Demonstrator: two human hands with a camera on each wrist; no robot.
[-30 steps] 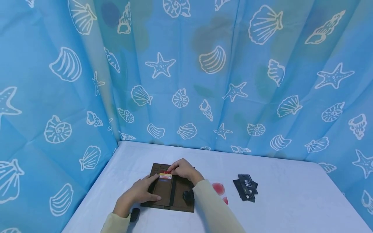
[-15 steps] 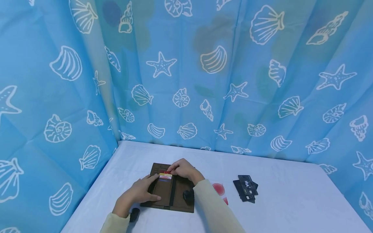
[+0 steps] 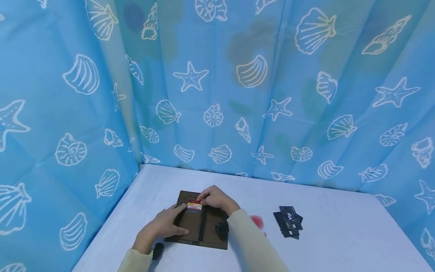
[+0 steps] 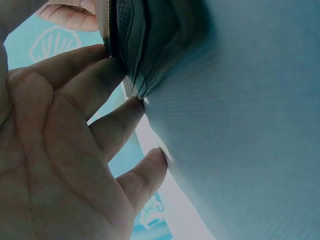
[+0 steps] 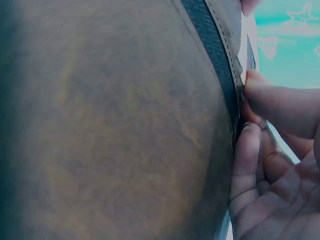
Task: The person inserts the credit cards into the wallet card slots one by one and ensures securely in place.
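A brown wallet [image 3: 192, 224] lies spread flat on the table, with a black strap [image 3: 202, 224] down its middle. Over its left edge rests my left hand [image 3: 163, 223], fingers extended toward the card slots and thumb on the lower left panel. In the left wrist view, fingertips of that hand [image 4: 60, 145] reach the wallet's edge [image 4: 125, 45] and the tabletop. At the upper slots my right hand [image 3: 217, 198] pinches a red card [image 3: 193, 201]. Just below it, a yellow-topped card [image 3: 194, 204] shows in the slot. The right wrist view shows thumb and fingers [image 5: 250, 150] beside the strap; the card is hidden there.
Several black cards [image 3: 289, 223], one marked VIP, lie overlapping to the right. A red-and-white flat piece [image 3: 257, 221] is partly covered by my right sleeve [image 3: 255, 241]. Blue shell-patterned curtains [image 3: 217, 94] stand behind and left of the white table [image 3: 340, 226].
The head view has shifted slightly, and my right sleeve covers a little more of the red-and-white piece. Both hands keep their places on the wallet.
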